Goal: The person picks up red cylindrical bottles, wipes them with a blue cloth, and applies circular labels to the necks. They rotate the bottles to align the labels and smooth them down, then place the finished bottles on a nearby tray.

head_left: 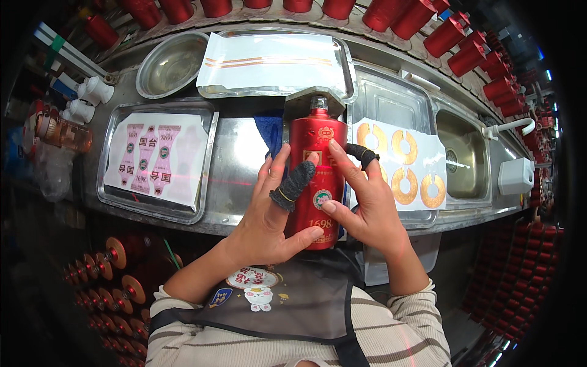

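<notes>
A glossy red bottle [317, 183] with gold print and a round green-and-white emblem lies, neck away from me, against a grey angular holder [333, 104] at the counter's front. My left hand [263, 214] is on its left side, fingers spread. Its index finger, in a black finger cover, rests on the gold emblem area and its thumb on the lower print. My right hand [373, 208] lies along the right side, fingers apart. One bare fingertip touches the upper front, the thumb touches near the green emblem, and another finger has a black cover.
At left, a metal tray [211, 165] holds pink printed decal sheets. Behind are a round metal basin [147, 73] and a tray with a gold-striped sheet [269, 67]. At right, a sheet of gold rings [422, 159] lies beside a sink [483, 177]. Red bottles [443, 37] line the back.
</notes>
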Action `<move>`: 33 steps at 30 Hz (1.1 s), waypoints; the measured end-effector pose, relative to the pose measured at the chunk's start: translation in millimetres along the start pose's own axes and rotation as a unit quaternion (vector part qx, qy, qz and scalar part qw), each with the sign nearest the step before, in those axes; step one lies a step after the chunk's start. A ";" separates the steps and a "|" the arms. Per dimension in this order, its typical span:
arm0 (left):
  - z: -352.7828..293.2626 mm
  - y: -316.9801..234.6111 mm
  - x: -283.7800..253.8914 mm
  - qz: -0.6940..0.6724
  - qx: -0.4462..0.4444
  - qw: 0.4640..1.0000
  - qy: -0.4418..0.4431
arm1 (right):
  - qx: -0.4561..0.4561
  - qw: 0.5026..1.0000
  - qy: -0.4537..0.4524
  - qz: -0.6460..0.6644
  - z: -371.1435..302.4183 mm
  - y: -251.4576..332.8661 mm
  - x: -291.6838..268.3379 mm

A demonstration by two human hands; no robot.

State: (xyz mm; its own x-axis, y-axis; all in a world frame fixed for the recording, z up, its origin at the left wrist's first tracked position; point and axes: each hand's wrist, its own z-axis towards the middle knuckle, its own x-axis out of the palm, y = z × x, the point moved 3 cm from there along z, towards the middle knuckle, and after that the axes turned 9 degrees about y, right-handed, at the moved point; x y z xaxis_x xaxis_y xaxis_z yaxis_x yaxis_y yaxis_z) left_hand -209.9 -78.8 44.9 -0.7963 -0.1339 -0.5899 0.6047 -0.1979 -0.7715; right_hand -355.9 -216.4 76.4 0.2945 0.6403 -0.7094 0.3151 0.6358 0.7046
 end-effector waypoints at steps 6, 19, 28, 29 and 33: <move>-0.7 3.1 1.4 0.000 0.000 1.000 0.004 | 0.008 1.000 0.005 0.009 -0.7 -0.2 3.7; -2.2 6.0 -1.8 0.019 -0.004 1.000 0.017 | 0.000 1.000 0.006 -0.010 -0.4 4.5 6.1; -3.6 10.4 -1.7 -0.054 -0.038 0.998 -0.023 | 0.095 0.994 0.037 0.038 0.2 0.4 -3.1; -4.3 10.9 -1.4 -0.061 -0.038 0.997 -0.029 | 0.064 0.997 0.009 0.043 0.1 -4.2 -1.7; -3.6 9.5 -1.1 -0.065 -0.026 0.997 -0.030 | 0.020 0.999 0.006 0.026 -1.0 -3.2 -1.7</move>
State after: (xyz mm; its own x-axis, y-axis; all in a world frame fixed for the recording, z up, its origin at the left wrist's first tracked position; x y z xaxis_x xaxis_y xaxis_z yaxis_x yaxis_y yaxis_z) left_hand -203.2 -77.1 37.4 -0.8663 -0.1695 -0.4699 0.4951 -0.1664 -0.8528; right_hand -358.4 -219.1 75.3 0.2998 0.6777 -0.6714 0.3355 0.5839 0.7392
